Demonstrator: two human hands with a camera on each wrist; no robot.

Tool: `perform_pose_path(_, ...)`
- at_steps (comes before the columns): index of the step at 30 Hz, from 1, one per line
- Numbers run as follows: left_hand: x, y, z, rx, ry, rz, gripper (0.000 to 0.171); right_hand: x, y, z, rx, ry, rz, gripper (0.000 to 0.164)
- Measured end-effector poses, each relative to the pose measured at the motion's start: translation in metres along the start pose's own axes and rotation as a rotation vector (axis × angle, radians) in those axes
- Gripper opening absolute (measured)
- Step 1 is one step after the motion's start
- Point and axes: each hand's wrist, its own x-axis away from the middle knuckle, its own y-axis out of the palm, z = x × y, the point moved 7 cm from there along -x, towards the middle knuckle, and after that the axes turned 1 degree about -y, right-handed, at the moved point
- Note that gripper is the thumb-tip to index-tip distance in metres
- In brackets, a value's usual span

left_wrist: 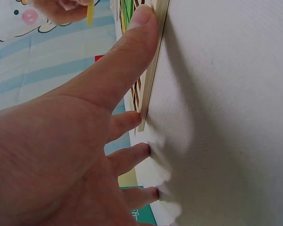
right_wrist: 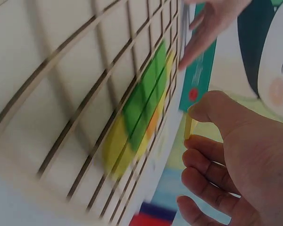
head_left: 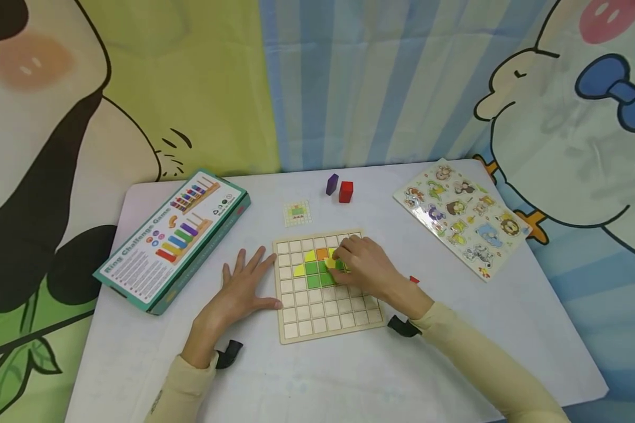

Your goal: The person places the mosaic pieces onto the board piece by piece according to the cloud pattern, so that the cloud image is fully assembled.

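A wooden grid board (head_left: 333,336) lies on the white table, with green tiles (head_left: 313,282), yellow tiles (head_left: 298,270) and an orange tile (head_left: 322,254) set in its cells. Over those tiles, my right hand (head_left: 367,267) pinches a small yellow tile (right_wrist: 188,126) between thumb and index finger, held clear of the board in the right wrist view. My left hand (head_left: 240,294) is spread at the board's left side. Its thumb rests on the board's edge, and other fingertips touch the tabletop. A small pattern card (head_left: 297,213) lies behind the board.
On the left lies a Ring Challenge Game box (head_left: 171,241). A purple block (head_left: 332,184) and a red block (head_left: 346,192) stand at the back. To the right is a sheet of animal pictures (head_left: 463,217). A small red piece (head_left: 414,279) lies by my right wrist.
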Motion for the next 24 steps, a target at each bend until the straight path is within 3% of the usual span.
perform_pose_path(5,-0.001,0.0,0.001,-0.015,0.01,-0.008,0.11,-0.017,0.017,-0.036,0.016,-0.103,-0.04,0.025)
perform_pose_path(9,-0.002,-0.001,0.002,-0.012,0.017,-0.009,0.11,-0.021,0.028,-0.051,0.025,-0.141,-0.065,0.023)
perform_pose_path(24,-0.001,-0.002,0.0,-0.015,0.012,0.002,0.109,-0.02,0.043,-0.057,0.092,-0.146,-0.12,0.027)
